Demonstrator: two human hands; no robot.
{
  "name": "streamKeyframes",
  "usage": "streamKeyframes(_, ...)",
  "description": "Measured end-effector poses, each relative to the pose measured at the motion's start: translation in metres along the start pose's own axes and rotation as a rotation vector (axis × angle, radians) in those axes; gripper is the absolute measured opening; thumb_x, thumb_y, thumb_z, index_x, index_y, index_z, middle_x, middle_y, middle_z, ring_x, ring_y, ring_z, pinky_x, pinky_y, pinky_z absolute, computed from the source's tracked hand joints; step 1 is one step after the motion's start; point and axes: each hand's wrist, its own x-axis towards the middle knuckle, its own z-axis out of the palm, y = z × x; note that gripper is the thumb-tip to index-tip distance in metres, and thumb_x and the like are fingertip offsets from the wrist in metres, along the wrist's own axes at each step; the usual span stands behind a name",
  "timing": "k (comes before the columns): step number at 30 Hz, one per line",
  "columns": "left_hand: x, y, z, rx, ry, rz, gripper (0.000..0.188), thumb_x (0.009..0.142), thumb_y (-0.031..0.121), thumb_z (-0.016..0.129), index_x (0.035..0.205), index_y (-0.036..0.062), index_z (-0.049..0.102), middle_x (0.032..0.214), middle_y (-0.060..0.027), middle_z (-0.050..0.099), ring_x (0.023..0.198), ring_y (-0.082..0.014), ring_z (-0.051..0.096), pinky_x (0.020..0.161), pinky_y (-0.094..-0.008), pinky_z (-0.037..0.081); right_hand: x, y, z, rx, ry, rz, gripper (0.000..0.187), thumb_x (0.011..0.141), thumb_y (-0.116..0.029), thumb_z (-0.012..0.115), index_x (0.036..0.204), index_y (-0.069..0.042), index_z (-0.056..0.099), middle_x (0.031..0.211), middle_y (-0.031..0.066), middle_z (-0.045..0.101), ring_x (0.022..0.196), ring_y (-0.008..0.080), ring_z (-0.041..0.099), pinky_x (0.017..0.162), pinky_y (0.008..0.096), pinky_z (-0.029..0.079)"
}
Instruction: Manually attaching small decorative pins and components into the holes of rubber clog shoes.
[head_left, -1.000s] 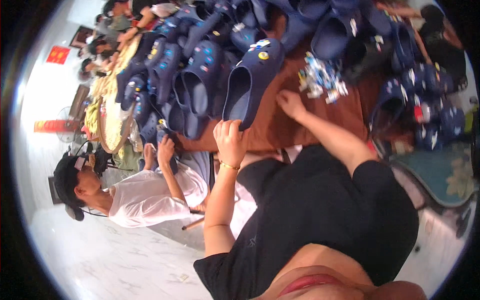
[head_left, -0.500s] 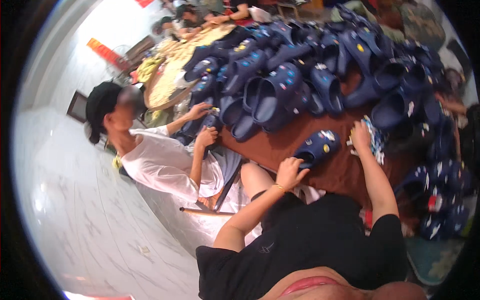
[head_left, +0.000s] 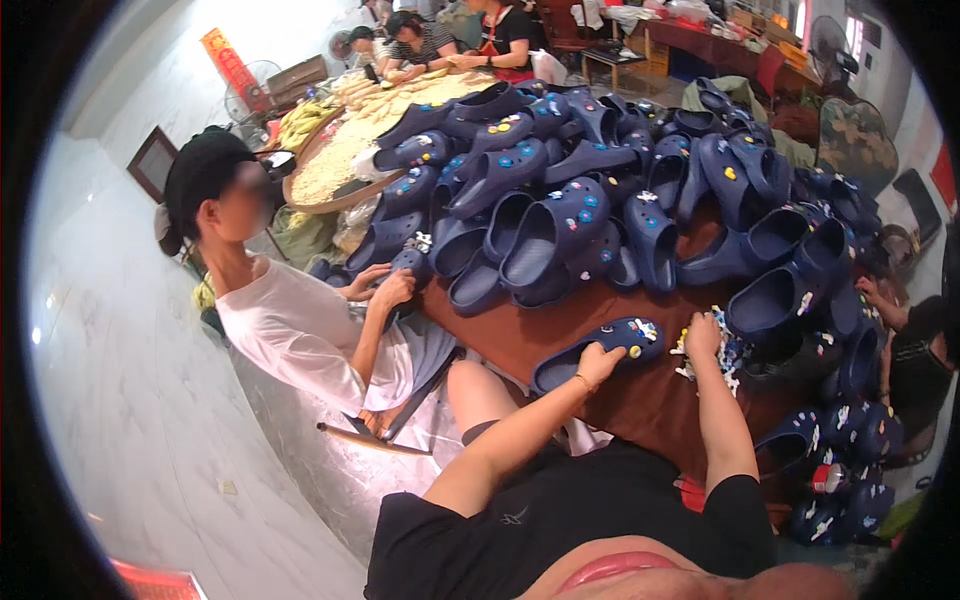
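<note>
Clog (head_left: 606, 333) in left hand (head_left: 599, 366)

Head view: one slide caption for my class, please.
Left hand holds a rounded navy clog; right hand is at a pile of small white and blue charms.

I wear a plain black T-shirt (head_left: 600, 485), matte and loose, with soft folds across the front and a wide, rounded neckline (head_left: 622, 535). Its short sleeves (head_left: 738, 515) are the same black and end above the elbow, leaving both forearms bare. On the left side of the chest sits a small mark (head_left: 514, 518) in thin pale lines, too fine for me to make out. My left wrist carries a slim gold-coloured bracelet (head_left: 583, 382). Both my left hand (head_left: 600, 364) and my right hand (head_left: 704, 336) are bare. Below the shirt, a dark hem (head_left: 480, 432) shows above my bare left knee (head_left: 472, 384).
</note>
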Motion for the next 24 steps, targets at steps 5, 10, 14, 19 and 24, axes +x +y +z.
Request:
streamKeyframes(5, 0.013, -0.017, -0.009, 0.136, -0.105, -0.012, 0.038, 0.064, 0.032, 0.067, 0.077, -0.0038, 0.063, 0.073, -0.0176, 0.063, 0.070, -0.0269, 0.062, 0.065, -0.0349, 0.047, 0.001, 0.000, -0.004, 0.171, 0.065, 0.019, 0.014, 0.074, -0.015, 0.060, 0.081, -0.004, 0.056, 0.082, 0.0143, 0.059, 0.080, 0.0323, 0.058, 0.069, 0.0424, 0.047)
streamKeyframes(10, 0.010, -0.012, -0.013, 0.185, -0.116, -0.019, 0.043, 0.063, 0.031, 0.070, 0.082, -0.0067, 0.063, 0.080, -0.0199, 0.063, 0.075, -0.0293, 0.062, 0.069, -0.0352, 0.047, -0.016, -0.022, -0.013, 0.777, 0.127, -0.015, 0.011, 0.072, -0.009, 0.060, 0.079, -0.002, 0.057, 0.071, 0.0109, 0.060, 0.067, 0.0240, 0.059, 0.063, 0.0345, 0.047)
streamKeyframes(14, 0.000, -0.026, -0.022, 0.158, -0.224, 0.119, 0.043, 0.064, 0.034, 0.069, 0.080, -0.0054, 0.063, 0.074, -0.0198, 0.063, 0.071, -0.0291, 0.062, 0.065, -0.0363, 0.047, -0.043, -0.053, -0.009, 1.215, -0.082, -0.035, 0.005, 0.073, -0.002, 0.058, 0.077, -0.001, 0.057, 0.064, 0.0012, 0.056, 0.060, 0.0075, 0.053, 0.057, 0.0219, 0.044)
streamKeyframes(19, -0.007, -0.009, -0.019, 0.324, -0.079, 0.122, 0.049, 0.070, 0.042, 0.064, 0.066, -0.0064, 0.057, 0.061, -0.0195, 0.057, 0.060, -0.0237, 0.059, 0.055, -0.0371, 0.044, -0.095, -0.089, -0.045, 1.147, -0.110, -0.162, 0.008, 0.073, -0.004, 0.059, 0.079, 0.001, 0.058, 0.068, 0.0096, 0.060, 0.063, 0.0163, 0.058, 0.061, 0.0280, 0.046)
streamKeyframes(24, -0.010, 0.002, -0.016, 0.208, -0.076, 0.068, 0.052, 0.072, 0.044, 0.063, 0.066, -0.0072, 0.057, 0.061, -0.0201, 0.056, 0.059, -0.0228, 0.058, 0.053, -0.0366, 0.042, -0.094, -0.094, -0.049, 1.100, -0.053, -0.170, 0.009, 0.073, -0.004, 0.059, 0.081, 0.001, 0.058, 0.073, 0.0092, 0.060, 0.067, 0.0168, 0.058, 0.064, 0.0274, 0.046)
